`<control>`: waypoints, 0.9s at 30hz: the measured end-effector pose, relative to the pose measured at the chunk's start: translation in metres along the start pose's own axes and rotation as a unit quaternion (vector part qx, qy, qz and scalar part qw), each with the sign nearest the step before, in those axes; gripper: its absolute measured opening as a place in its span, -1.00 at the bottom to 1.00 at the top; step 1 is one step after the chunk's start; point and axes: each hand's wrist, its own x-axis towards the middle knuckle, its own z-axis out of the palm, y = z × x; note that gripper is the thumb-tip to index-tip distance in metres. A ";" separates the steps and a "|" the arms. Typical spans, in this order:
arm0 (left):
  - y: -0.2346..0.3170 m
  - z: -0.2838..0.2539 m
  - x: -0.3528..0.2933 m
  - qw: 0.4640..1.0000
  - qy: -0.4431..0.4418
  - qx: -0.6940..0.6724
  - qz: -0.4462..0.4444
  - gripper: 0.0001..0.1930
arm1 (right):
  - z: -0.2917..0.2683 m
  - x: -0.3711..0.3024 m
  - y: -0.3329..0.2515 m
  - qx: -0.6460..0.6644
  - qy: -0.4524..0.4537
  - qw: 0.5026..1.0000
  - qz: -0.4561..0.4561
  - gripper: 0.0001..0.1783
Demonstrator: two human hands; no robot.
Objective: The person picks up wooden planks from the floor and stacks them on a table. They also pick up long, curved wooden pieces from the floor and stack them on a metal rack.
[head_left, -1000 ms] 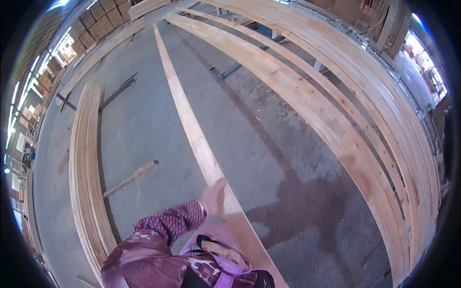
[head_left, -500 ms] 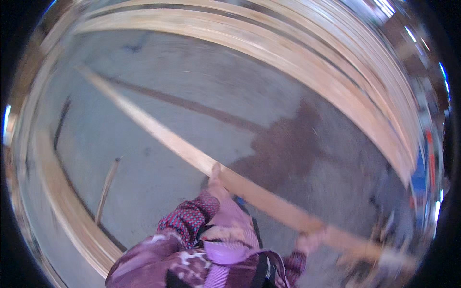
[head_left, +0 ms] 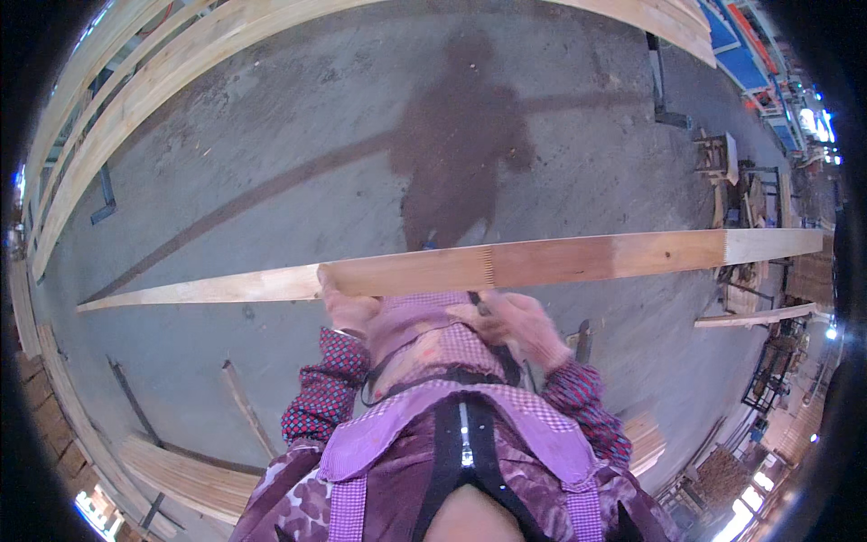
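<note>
Plank point(head_left: 506, 265) ran left-right across both my hands, left hand point(head_left: 348, 307) and right hand point(head_left: 515, 325) clamped on it, above concrete floor point(head_left: 271, 135).

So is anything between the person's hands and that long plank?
No. Both hands are already on the plank: the left hand grips its near edge and the right hand holds it from beneath. Nothing visible lies between them.

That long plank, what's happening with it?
A person is carrying the plank flat across their body, in both bare hands. The left hand grips it from beneath near its middle, and the right hand holds it just beside. The plank sticks out far to both sides above a concrete floor. More stacked boards lie around the edges.
</note>
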 end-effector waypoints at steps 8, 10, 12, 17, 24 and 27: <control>-0.032 -0.055 0.022 0.974 -0.008 0.205 0.099 -0.30 | -0.138 -0.070 -0.062 -0.434 0.377 0.769 -0.280 -0.59; -0.030 -0.081 0.024 0.896 -0.005 0.404 0.184 -0.12 | -0.175 -0.040 -0.058 -0.693 0.383 0.539 -0.287 -0.55; -0.031 -0.108 0.028 0.801 0.025 0.548 0.237 0.02 | -0.197 -0.015 -0.039 -0.795 0.216 0.555 -0.115 -0.52; -0.036 -0.138 0.028 0.743 -0.004 0.622 0.246 0.00 | -0.220 0.010 -0.015 -0.736 0.075 0.657 0.145 -0.44; 0.005 -0.097 -0.004 0.510 0.244 0.737 0.371 -0.30 | -0.197 0.031 -0.013 -0.754 0.049 0.640 0.142 -0.33; 0.040 -0.086 0.019 0.226 0.033 0.880 0.416 -0.51 | -0.192 0.033 -0.009 -0.755 0.053 0.637 0.144 -0.30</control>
